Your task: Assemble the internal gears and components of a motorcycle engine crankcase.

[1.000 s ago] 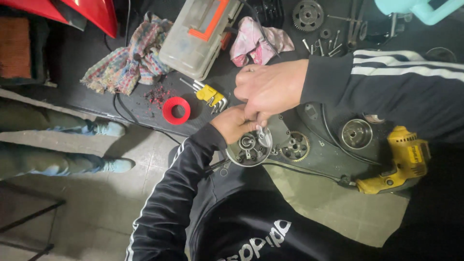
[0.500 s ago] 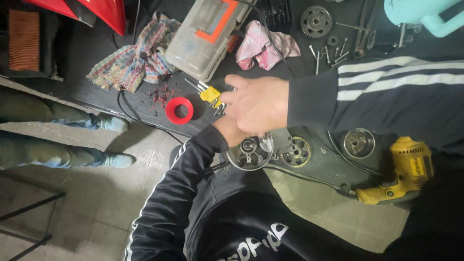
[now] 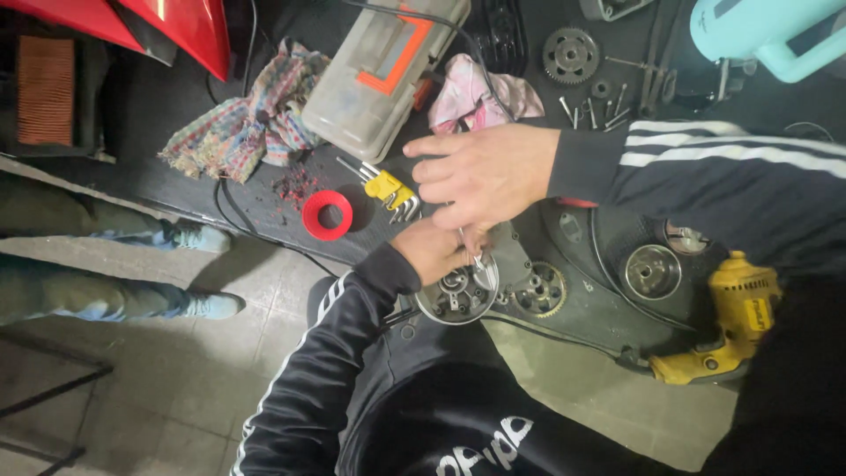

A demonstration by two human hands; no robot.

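My left hand (image 3: 436, 251) rests closed against the round metal hub (image 3: 458, 295) at the near edge of the bench (image 3: 256, 198), steadying it. My right hand (image 3: 485, 176) reaches over, fingers pinching a thin metal tool (image 3: 471, 251) down into the hub. Beyond lie yellow hex keys (image 3: 388, 188), a red ring (image 3: 327, 214) and a grey toolbox (image 3: 379, 70).
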